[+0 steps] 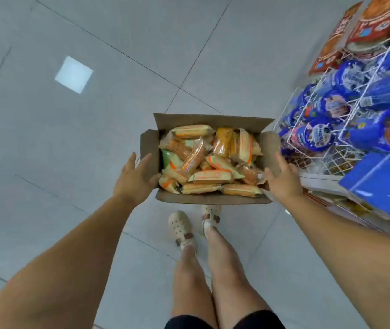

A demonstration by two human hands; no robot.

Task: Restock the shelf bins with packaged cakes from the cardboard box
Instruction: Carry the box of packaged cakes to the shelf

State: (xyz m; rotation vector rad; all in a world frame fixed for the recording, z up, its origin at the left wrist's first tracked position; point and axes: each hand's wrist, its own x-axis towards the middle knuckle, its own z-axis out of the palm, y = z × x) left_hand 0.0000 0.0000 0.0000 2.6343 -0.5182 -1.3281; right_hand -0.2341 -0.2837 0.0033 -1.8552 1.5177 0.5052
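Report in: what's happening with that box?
Left hand, right hand on cardboard box sides. Box full of packaged cakes. Wire shelf bins close right, nothing blocking.

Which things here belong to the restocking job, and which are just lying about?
Job: cardboard box, packaged cakes, left hand, right hand, wire shelf bins.
Lying about: blue packets, red boxes, sandals, light patch on floor.

- Left hand (137, 179): bare forearm stretched forward and down, fingers straight, thumb spread, palm turned inward.
- Right hand (283, 180): bare forearm likewise stretched, fingers straight, palm turned inward.
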